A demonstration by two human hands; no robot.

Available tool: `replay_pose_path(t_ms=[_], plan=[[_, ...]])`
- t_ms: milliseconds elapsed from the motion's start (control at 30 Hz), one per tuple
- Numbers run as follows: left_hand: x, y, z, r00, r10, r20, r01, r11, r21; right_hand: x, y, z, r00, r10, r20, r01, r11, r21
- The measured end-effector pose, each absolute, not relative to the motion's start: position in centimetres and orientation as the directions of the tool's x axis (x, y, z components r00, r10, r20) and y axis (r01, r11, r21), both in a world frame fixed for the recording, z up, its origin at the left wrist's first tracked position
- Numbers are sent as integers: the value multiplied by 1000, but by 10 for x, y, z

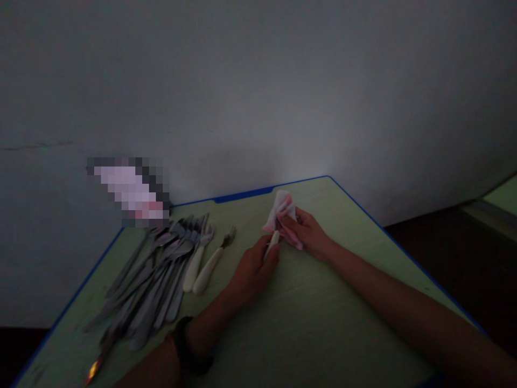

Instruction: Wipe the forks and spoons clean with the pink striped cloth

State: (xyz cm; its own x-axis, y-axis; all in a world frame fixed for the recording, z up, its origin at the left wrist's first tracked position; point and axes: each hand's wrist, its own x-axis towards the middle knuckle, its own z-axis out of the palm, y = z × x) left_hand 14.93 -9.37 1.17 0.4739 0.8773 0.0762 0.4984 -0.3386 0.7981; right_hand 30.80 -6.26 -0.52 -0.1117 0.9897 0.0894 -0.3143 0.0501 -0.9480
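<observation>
Dim room, plain grey wall (pixel 258 81) behind a pale green rectangular surface (pixel 343 312) with blue edging; dark floor (pixel 420 253) to the right. On the far-middle part of the surface, or just above it (contact unclear): slim utensil with a smooth white handle (pixel 273 240), gripped. Long axis slants from near-left to far-right, handle end toward the person, other end pointing away into the cloth. Head hidden, so type can't be told.

Left hand (pixel 255 263): closed round the white handle, thumb along the near side. Right hand (pixel 310 231): fingers bunched, pinching a crumpled pink-and-white fabric cloth (pixel 284 203) around the utensil's far part. Exact finger closure under the cloth not visible. Dark band (pixel 193 347) on left wrist.

Left of the left hand, apart from it: metal fork with a thick white handle (pixel 207 274), tines away and rightward, roughly parallel to the held utensil. Just beside it, a second white-handled metal fork (pixel 193 272), same direction, at the edge of a loose heap of grey metal cutlery (pixel 143 320). Heap pieces overlap, mostly running near-left to far-right; spoon bowls at the far end. Beyond the heap, by the wall, a pixelated pinkish patch (pixel 129 186), unidentifiable.
</observation>
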Motion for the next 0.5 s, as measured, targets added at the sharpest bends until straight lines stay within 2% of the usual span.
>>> replay_pose_path(t_ms=[233, 500], plan=[[149, -94, 11, 485, 872, 74, 482, -337, 809, 310, -59, -12, -48, 992, 116, -236, 102, -966], [150, -93, 12, 483, 872, 80, 482, -341, 807, 309, -59, -13, -59, 990, 124, -265, 104, -959]])
